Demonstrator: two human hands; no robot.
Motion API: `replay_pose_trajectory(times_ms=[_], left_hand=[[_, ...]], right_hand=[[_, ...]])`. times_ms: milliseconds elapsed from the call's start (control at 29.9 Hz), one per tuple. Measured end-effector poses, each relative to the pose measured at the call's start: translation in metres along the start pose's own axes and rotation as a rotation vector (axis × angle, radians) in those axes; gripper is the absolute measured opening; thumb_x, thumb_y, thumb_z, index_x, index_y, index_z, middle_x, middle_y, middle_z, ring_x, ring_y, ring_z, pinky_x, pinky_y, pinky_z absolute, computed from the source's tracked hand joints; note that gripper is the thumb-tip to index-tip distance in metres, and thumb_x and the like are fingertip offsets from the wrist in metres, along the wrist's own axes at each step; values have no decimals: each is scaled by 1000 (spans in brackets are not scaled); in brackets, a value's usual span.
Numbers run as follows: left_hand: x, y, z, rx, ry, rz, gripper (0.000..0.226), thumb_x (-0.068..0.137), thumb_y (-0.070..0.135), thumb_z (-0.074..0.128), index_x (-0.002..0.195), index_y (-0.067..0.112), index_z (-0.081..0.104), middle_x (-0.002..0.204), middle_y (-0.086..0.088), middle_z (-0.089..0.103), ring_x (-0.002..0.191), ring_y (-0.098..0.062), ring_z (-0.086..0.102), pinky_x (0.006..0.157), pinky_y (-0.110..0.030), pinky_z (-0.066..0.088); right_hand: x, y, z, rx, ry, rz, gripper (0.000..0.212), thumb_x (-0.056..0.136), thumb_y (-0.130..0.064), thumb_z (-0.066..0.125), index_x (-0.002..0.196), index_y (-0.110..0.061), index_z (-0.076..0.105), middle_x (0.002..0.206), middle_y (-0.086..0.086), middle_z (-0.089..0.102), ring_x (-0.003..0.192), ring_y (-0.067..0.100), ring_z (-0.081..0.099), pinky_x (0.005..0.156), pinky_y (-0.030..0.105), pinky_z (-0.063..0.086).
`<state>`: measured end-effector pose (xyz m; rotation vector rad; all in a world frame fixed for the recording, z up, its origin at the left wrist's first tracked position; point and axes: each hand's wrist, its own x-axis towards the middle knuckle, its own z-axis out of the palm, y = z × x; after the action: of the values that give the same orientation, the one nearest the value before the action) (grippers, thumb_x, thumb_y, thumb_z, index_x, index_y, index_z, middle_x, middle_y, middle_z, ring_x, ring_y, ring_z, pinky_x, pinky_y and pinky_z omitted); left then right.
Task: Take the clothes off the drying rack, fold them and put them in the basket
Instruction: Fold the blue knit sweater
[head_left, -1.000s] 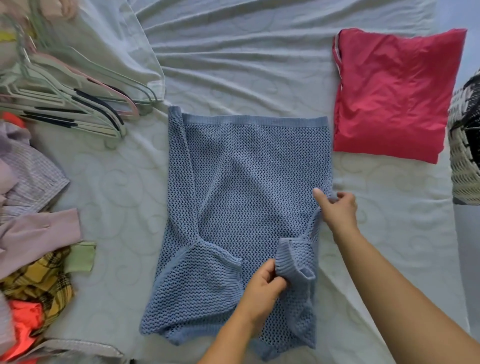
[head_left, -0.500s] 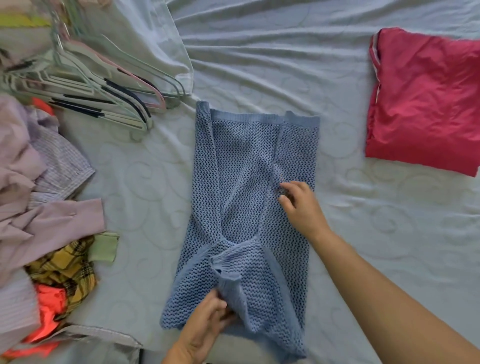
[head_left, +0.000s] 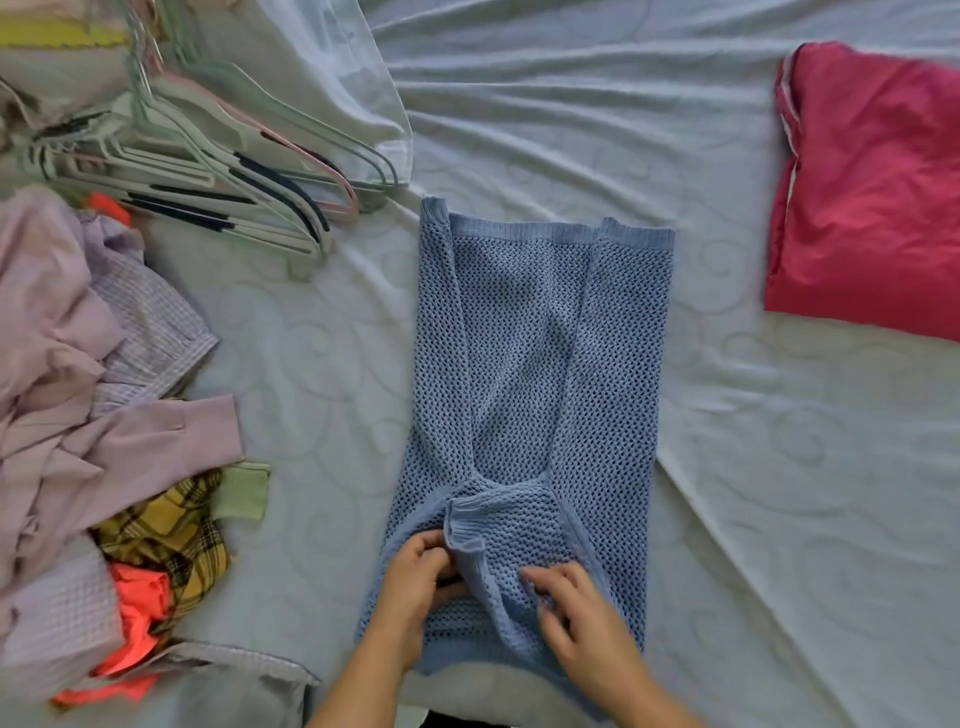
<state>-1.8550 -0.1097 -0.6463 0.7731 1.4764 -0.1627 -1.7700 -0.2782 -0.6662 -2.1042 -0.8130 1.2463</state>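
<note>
In the head view, the only view there is, the blue sweater (head_left: 530, 415) lies flat on the pale bed sheet (head_left: 779, 467). Its ribbed hem is at the far end and both long sides are already turned inward, so it forms a narrow strip. The left hand (head_left: 415, 587) is at the near end of the sweater with curled fingers that grip the knit just beside the ribbed cuff (head_left: 462, 525), which stands up a little from the fabric. The right hand (head_left: 576, 618) is close beside it on the same near end. Its fingers are bent down onto the knit and seem to pinch it, though the exact hold is hard to see. To the right of the sweater and farther away lies a red garment (head_left: 862, 197), already folded. To the left of the sweater is a heap of unfolded clothes (head_left: 78, 415), and beyond this heap is a bundle of hangers (head_left: 208, 171). The basket is not visible here. The step in hand is judged to be the folding, at the point of tidying the sleeves. The next move probably calls for laying the cuff flat inside the strip, then taking the near end with both hands and bringing it over toward the hem, while the side folds are kept from slipping open.
</note>
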Motion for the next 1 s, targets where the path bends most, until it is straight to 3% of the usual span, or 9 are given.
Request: replay_pose_trajectory(times_ms=[100,267,368,501,602,668,802,869,1003], left_hand=[[1,4,-9,181,38,13,18,90,-3,42,83,9,53,76,-11,66,66,-18,60,52,-24,49],[12,57,6,623,182,548,12,86,7,57,82,17,51,76,-1,58,66,-13,55,64,-26,39],[39,111,39,783,241,734,16,88,18,57,98,8,51,95,-10,56,85,-25,52,76,-34,40],[74,159,67,1105,324,617,42,92,33,51,118,2,40,121,-16,49,108,-34,51,80,-40,41],[89,173,65,1252,346,546,35,93,29,47,117,4,39,120,-17,53,107,-36,54,75,-38,38],[95,178,57,1205,332,542,22,91,18,45,109,4,44,112,-19,56,101,-36,55,72,-36,36],[110,185,15,551,234,494,9,85,10,51,77,12,51,93,-24,60,75,-27,56,70,-43,53],[116,191,-18,373,280,450,4,85,8,52,82,9,54,93,-23,60,73,-27,56,65,-38,54],[98,186,-49,793,662,730,27,85,11,52,110,1,52,110,-21,56,94,-34,56,79,-38,42]], right_hand=[[4,-4,-4,-168,-42,10,50,78,-46,20,126,-44,34,106,-7,48,93,12,55,77,30,44],[37,-39,-13,-197,-26,-7,67,73,-63,20,122,-27,49,115,-5,49,108,17,54,86,32,42],[45,-60,5,-402,-84,41,74,64,-69,52,119,-21,43,113,0,45,104,21,49,80,37,46],[48,-68,23,-543,-64,4,61,35,-40,80,80,-23,43,74,-2,50,61,17,55,41,25,41],[43,-61,23,-310,-52,-61,22,70,-36,54,84,-23,44,88,-1,48,76,22,55,49,29,32],[35,-55,22,-15,-37,-53,14,74,-40,31,84,-32,36,86,-12,40,79,12,47,62,30,33],[19,-46,12,408,265,81,8,80,-26,46,81,-34,46,71,-18,50,60,1,42,55,16,30],[14,-47,9,462,259,98,12,83,-23,51,88,-33,52,72,-18,54,57,1,45,55,16,34],[16,-49,21,348,144,65,13,79,-43,43,90,-46,48,88,-30,58,74,-3,57,70,14,44]])
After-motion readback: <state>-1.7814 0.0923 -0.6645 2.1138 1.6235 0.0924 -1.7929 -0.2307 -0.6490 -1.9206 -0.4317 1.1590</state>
